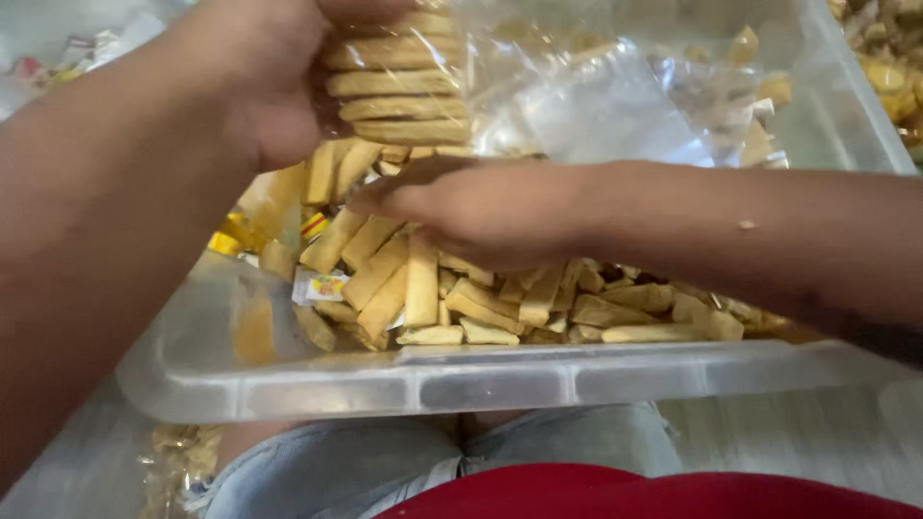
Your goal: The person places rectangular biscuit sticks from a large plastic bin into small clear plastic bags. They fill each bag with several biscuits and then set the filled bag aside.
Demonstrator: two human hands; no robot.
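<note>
Biscuits [394,82], stacked flat one on another, gripped in left hand [260,86] above clear tub [500,380]; stack axis near vertical, each biscuit's length running crosswise. Looks like filling clear bag [596,106], just right of stack. Right hand [481,211], fingers together and flat, pointing leftward, pressed onto loose biscuit pieces [500,303] inside tub. Probably next: gathering more pieces, keeping stack aligned.
</note>
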